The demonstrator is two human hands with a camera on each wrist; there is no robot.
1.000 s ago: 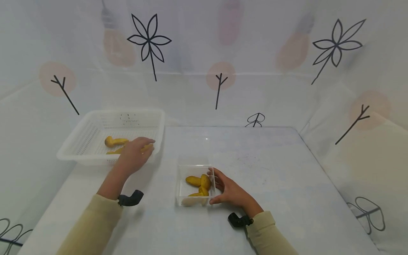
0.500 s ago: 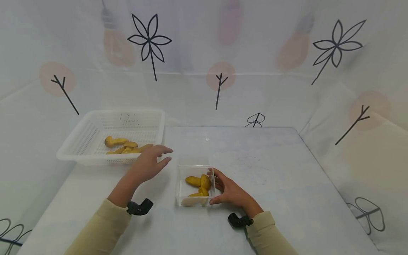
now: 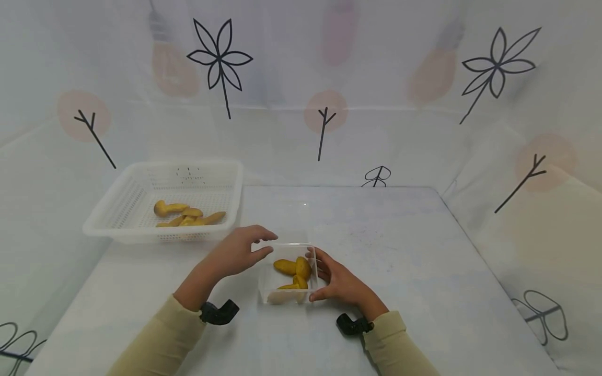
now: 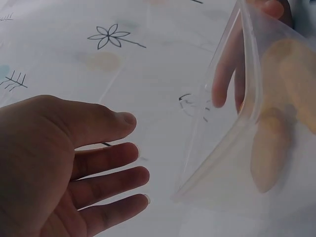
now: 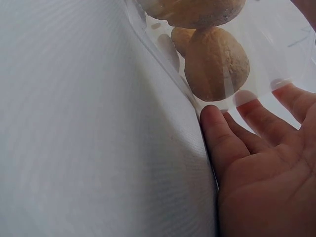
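Note:
A clear plastic box [image 3: 288, 291] stands mid-table in the head view, with several yellow-brown mushrooms [image 3: 303, 268] inside. Against its right wall rests my right hand [image 3: 339, 282], thumb by the front corner and the other fingers farther back. The right wrist view has these fingertips [image 5: 249, 106] flat on the clear wall, a mushroom [image 5: 217, 64] just behind it. At the box's left side is my left hand [image 3: 237, 253], holding nothing. The left wrist view catches its fingers [image 4: 111, 182] extended and apart, with a gap between them and the box wall [image 4: 217, 158].
A white perforated basket [image 3: 141, 233] with several more mushrooms [image 3: 171, 209] sits at the table's back left. A transparent lid [image 3: 287, 219] lies behind the box. Patterned white cloth [image 3: 282, 136] rises behind the table.
My left hand has come out of the basket and moved right and nearer, up to the left side of the box. The right hand, the box and the mushrooms have stayed in place.

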